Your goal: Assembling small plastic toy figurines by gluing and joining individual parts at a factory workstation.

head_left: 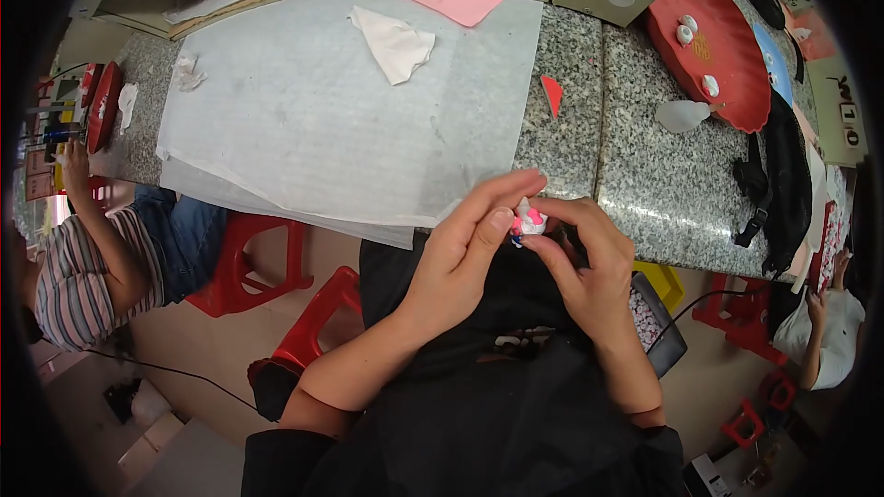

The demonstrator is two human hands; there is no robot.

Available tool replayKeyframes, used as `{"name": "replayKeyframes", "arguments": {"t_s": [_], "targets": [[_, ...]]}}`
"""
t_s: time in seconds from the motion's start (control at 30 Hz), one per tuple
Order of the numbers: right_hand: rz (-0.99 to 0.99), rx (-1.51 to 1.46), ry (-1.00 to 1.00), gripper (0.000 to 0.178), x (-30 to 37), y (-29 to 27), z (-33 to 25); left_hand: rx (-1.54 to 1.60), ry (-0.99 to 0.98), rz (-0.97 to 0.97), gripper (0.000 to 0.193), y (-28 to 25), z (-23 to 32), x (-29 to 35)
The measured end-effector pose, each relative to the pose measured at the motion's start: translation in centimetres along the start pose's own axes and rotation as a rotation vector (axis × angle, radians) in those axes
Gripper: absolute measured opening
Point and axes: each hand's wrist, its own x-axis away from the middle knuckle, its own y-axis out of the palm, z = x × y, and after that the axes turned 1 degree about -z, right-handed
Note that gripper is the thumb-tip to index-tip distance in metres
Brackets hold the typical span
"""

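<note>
While a white paper sheet (341,120) covers the speckled grey granite worktop (645,156), both hands meet at its near edge. Left hand (460,253) and right hand (589,262) pinch a small white-and-pink toy figure (529,220) between fingertips, upright, long axis vertical; its facing is unclear.

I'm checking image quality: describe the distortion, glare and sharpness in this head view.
Head view: strong fisheye, the granite table edges bow and a black vignette rings the frame; soft glare along the table's near edge; the small white-and-pink figurine between left hand and right hand is slightly soft.
</note>
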Motion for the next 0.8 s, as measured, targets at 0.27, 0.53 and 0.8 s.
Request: {"name": "replayKeyframes", "arguments": {"t_s": [0.27,0.53,0.8], "targets": [[-0.146,-0.078,-0.022,0.025,-0.2,-1.6,0.0,-0.154,-0.215,-0.237,0.037,-1.6,1.1,0.3],[-0.244,-0.285,-0.023,0.022,-0.5,-2.2,0.4,0.013,-0.237,-0.299,0.045,-2.0,1.1,0.3],[0.074,-0.286,0.158,0.017,1.5,-1.1,-0.9,0.049,-0.013,-0.188,0.036,-1.6,-0.4,0.4]]}}
